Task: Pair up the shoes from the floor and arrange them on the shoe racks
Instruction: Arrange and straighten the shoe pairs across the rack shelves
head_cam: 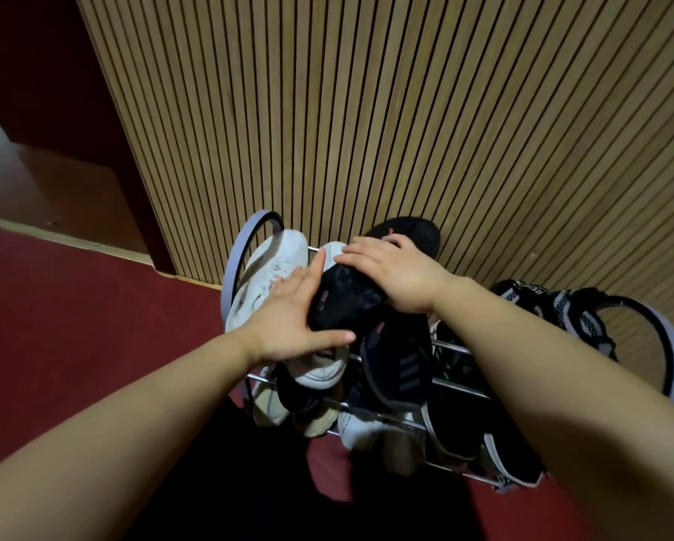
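Between left hand, right hand: black shoe

Home entryway or hallway, by the look of it. Tiered metal shoe rack stands against slatted wood wall, loaded with worn sneakers, white and black. Red floor; dim indoor light; step-up opening at left.
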`<state>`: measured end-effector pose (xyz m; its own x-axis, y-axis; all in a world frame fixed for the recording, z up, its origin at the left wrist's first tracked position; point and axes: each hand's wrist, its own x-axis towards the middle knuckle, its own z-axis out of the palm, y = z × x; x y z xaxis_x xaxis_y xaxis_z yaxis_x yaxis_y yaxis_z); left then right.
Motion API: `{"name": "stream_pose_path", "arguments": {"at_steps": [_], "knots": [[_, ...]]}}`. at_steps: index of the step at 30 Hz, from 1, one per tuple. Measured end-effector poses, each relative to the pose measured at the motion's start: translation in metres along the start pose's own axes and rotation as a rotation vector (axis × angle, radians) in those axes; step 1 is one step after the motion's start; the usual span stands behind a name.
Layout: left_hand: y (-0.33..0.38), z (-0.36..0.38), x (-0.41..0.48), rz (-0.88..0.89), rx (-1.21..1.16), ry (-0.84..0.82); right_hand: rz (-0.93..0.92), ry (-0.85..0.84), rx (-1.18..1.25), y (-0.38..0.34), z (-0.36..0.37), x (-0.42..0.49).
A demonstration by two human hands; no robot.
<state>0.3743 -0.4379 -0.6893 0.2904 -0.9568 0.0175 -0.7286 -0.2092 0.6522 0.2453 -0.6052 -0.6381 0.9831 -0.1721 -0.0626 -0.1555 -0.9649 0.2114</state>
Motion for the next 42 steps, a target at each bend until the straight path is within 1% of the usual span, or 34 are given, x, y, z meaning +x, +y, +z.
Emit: {"name": "stream_pose_path", "arguments": {"at_steps": [1,2,3,4,6,7,8,9,11,13,15,19,22,24,27,31,35,37,39,42], "knots": [[0.001,0.002,-0.002,0.019,0.031,0.016,0.013,0.01,-0.02,-0.006,0.004,0.002],[0.0,0.005,-0.004,0.023,0.041,0.029,0.072,0.025,-0.004,-0.012,0.008,0.004],[0.0,0.006,-0.003,0.015,0.033,0.036,0.189,0.037,0.065,-0.019,0.013,0.004],[-0.002,0.007,-0.003,-0.011,0.021,0.038,0.361,0.037,0.189,-0.025,0.016,0.001],[-0.001,0.01,-0.001,-0.064,0.013,0.057,0.712,0.003,0.539,-0.033,0.024,-0.012],[0.0,0.013,0.0,-0.074,0.027,0.084,0.822,-0.035,0.698,-0.036,0.03,-0.02],[0.002,0.015,-0.001,-0.073,0.048,0.115,0.871,-0.087,0.804,-0.04,0.037,-0.027],[0.005,0.017,-0.001,-0.077,0.066,0.14,0.882,-0.147,0.847,-0.045,0.042,-0.035],[0.007,0.021,-0.002,-0.095,0.071,0.172,0.893,-0.23,0.819,-0.056,0.052,-0.045],[0.007,0.022,-0.002,-0.108,0.035,0.18,0.93,-0.249,0.796,-0.063,0.059,-0.047],[0.004,0.022,-0.002,-0.107,-0.003,0.181,0.919,-0.24,0.741,-0.062,0.06,-0.049],[0.004,0.023,-0.005,-0.095,-0.003,0.181,0.82,-0.311,0.597,-0.032,0.054,-0.066],[0.005,0.025,-0.006,-0.075,0.015,0.204,0.83,-0.388,0.532,-0.009,0.053,-0.077],[0.004,0.027,-0.005,-0.065,0.037,0.22,0.877,-0.387,0.562,-0.009,0.055,-0.072],[0.005,0.029,-0.007,-0.057,0.062,0.231,0.962,-0.296,0.59,-0.019,0.06,-0.054],[0.002,0.033,-0.009,-0.062,0.034,0.263,1.011,-0.24,0.504,-0.02,0.061,-0.042],[0.0,0.033,-0.009,-0.067,0.004,0.304,0.959,-0.18,0.458,0.01,0.037,-0.058],[0.0,0.033,-0.007,-0.082,-0.001,0.314,0.903,-0.188,0.397,0.029,0.018,-0.074],[0.0,0.033,-0.004,-0.084,0.024,0.311,0.82,-0.259,0.308,0.046,0.005,-0.093],[0.002,0.032,-0.002,-0.085,0.067,0.279,0.684,-0.446,0.205,0.058,0.008,-0.116]]}}
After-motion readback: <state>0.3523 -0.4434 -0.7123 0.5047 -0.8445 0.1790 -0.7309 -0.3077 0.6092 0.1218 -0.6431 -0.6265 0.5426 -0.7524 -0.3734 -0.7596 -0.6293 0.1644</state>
